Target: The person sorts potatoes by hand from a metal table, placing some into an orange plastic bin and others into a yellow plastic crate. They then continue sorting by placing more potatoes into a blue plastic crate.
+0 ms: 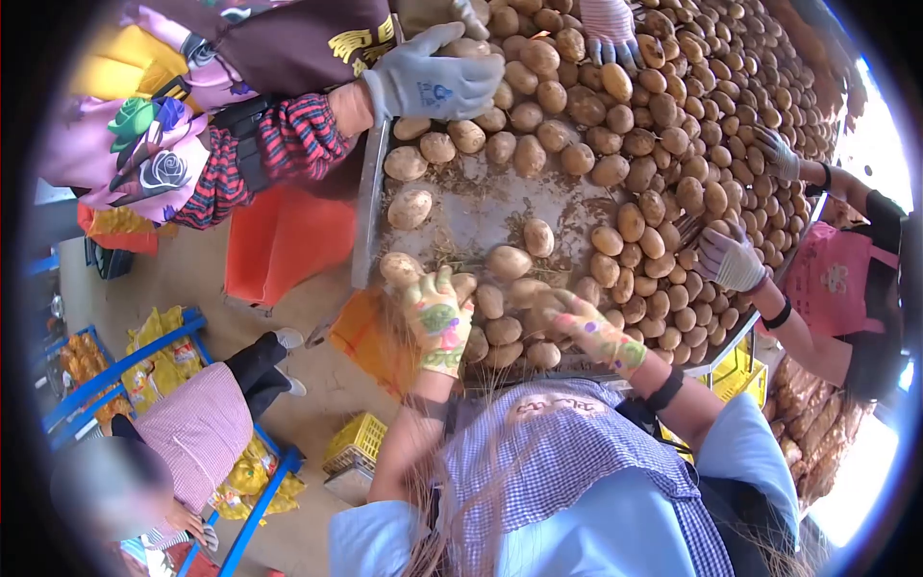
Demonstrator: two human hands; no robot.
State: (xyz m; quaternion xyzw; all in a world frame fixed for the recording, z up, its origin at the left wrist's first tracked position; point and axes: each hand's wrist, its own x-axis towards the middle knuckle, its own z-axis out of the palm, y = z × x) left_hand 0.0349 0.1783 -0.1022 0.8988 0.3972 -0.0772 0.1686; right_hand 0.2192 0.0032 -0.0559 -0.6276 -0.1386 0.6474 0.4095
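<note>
Both my hands wear pale patterned gloves at the near edge of a metal sorting table (461,207) heaped with potatoes. Fingers curled, my left hand (439,325) is closed around a potato (462,287) that shows between its thumb and fingertips. Just beyond it, another potato (400,268) lies by the table's left corner. My right hand (594,332) reaches leftward, low over the near potatoes, its fingers smeared by motion; whether they grip one I cannot tell. Between the two hands lie several loose potatoes (504,331).
A co-worker's grey-gloved hand (437,82) rests over potatoes at the upper left; other gloved hands (733,258) work at the right and top. A red bin (288,245) stands left of the table. Yellow crates (356,440), a blue-framed cart (125,365) and another person are farther left.
</note>
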